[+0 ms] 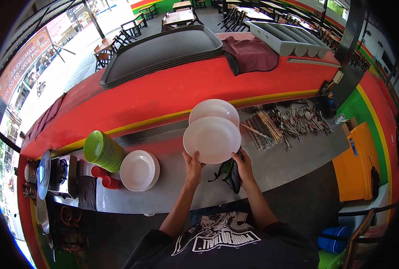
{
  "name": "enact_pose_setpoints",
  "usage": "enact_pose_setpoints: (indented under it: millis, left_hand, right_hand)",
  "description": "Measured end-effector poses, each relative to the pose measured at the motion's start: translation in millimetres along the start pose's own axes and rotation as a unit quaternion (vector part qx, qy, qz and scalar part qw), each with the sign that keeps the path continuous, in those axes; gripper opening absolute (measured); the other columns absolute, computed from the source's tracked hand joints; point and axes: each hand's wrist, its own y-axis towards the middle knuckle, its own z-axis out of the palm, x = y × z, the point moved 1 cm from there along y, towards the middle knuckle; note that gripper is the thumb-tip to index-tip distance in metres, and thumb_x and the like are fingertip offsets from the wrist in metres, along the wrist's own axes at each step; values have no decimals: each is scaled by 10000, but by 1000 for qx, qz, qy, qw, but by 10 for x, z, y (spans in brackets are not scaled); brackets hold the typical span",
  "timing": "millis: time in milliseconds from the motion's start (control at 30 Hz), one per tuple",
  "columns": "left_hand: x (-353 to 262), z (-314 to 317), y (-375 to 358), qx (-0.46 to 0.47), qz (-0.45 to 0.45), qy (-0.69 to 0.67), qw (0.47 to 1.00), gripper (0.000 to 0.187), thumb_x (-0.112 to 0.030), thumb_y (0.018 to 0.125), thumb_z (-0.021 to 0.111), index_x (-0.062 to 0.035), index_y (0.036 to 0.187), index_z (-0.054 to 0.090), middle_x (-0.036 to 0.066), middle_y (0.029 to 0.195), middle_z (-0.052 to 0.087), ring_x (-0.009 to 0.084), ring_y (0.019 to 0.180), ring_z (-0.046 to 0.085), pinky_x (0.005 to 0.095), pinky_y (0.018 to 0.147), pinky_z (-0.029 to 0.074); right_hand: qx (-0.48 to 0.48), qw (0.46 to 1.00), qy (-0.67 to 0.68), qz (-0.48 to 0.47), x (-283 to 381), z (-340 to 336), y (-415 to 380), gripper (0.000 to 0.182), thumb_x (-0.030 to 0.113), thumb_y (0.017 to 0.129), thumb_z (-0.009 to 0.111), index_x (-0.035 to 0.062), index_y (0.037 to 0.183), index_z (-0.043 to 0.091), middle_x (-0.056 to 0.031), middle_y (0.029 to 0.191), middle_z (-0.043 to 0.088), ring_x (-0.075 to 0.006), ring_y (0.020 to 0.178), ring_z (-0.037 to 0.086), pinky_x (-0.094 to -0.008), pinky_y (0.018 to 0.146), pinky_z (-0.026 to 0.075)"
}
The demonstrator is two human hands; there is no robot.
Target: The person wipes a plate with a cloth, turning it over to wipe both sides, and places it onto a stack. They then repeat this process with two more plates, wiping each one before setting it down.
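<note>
Held plate [212, 140]: white, plain. Plate behind it [214, 109]: white. Cloth [231, 174] under right hand: dark green-black. Plate stack [139, 170]: white. Bowl stack [102, 151]: lime green. Cups [105, 177]: red. Table [280, 166]: grey. Trays [161, 50]: black.

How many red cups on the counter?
2 show: one red cup beside the green bowl stack, the other red cup just right of it, left of the white plate stack. More could sit hidden behind the bowls.
</note>
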Motion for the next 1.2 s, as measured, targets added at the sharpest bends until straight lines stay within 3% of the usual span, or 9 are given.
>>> enact_pose_setpoints:
  millis: [300, 567, 667, 800, 900, 1000, 1100, 1167, 1200]
  left_hand:
    - [-45, 105, 162, 49, -29, 23, 998, 580, -222, 954, 660, -75, 1363, 276, 208, 1340, 510, 328, 1137, 629, 494, 946, 546]
    - [-191, -311, 135, 121, -13, -6, 992, 475, -224, 975, 648, -37, 1306, 363, 191, 1244, 597, 307, 1066, 676, 372, 873, 556]
    - [-360, -864, 50, 77, -4, -5, 997, 446, -201, 977, 644, -31, 1297, 384, 174, 1211, 614, 289, 1047, 681, 344, 826, 556]
    - [-453, -1959, 38, -108, 107, 37, 988, 333, -173, 978, 640, -29, 1224, 469, 119, 1115, 643, 216, 964, 676, 312, 781, 546]
    - [-548, -2800, 76, -287, 212, 212, 910, 291, -145, 932, 687, -21, 1149, 539, 122, 1103, 612, 194, 984, 616, 324, 810, 524]
    - [-736, -3475, 110, -404, 271, 620, 615, 503, -208, 884, 741, -10, 1279, 500, 179, 1151, 605, 292, 1031, 619, 408, 855, 528]
    - [-424, -4136, 219, -358, 203, 547, 729, 733, -275, 869, 750, 1, 1438, 379, 260, 1282, 557, 389, 1153, 584, 462, 957, 488]
    - [-464, -4227, 267, -246, 58, 404, 879, 802, -277, 884, 728, 10, 1491, 288, 290, 1373, 490, 409, 1237, 533, 455, 1007, 457]
    - [-539, -4200, 299, -181, -12, 320, 930, 837, -278, 892, 716, 15, 1517, 242, 305, 1419, 456, 420, 1279, 508, 451, 1032, 441]
  right_hand:
    - [-70, 995, 70, -13, -107, 274, 121, 392, 206, 936, 683, -12, 1234, 553, -90, 1089, 644, -155, 951, 634, -281, 831, 510]
    - [-117, 990, 67, -30, -257, 671, 18, 283, 162, 959, 627, 21, 1180, 519, -99, 1008, 657, -207, 829, 664, -322, 700, 551]
    - [-134, 989, 47, -31, -499, 886, 13, 235, 149, 955, 612, 35, 1142, 528, -94, 986, 652, -214, 808, 658, -339, 714, 552]
    - [-113, 993, -5, 41, -1038, 1273, -86, 228, 170, 948, 627, 51, 1123, 544, -80, 951, 646, -210, 797, 654, -336, 708, 538]
    - [-29, 986, -98, 134, -1411, 1711, -160, 265, 196, 935, 672, 41, 1118, 559, -68, 930, 640, -183, 768, 644, -317, 678, 521]
    - [45, 951, -297, 80, -2009, 2022, -102, 483, 291, 855, 786, -1, 1176, 575, -65, 971, 627, -141, 858, 595, -298, 758, 490]
    - [68, 903, -420, 50, -2270, 2478, -65, 643, 364, 778, 839, -21, 1209, 556, -158, 1053, 644, -261, 960, 630, -367, 845, 500]
    - [52, 886, -461, 9, -2573, 2641, -19, 687, 347, 749, 849, -34, 1228, 538, -243, 1104, 644, -370, 1038, 634, -422, 889, 497]
    - [51, 881, -470, 3, -2578, 2659, -11, 673, 325, 756, 845, -35, 1234, 537, -230, 1108, 650, -342, 1033, 640, -410, 890, 500]
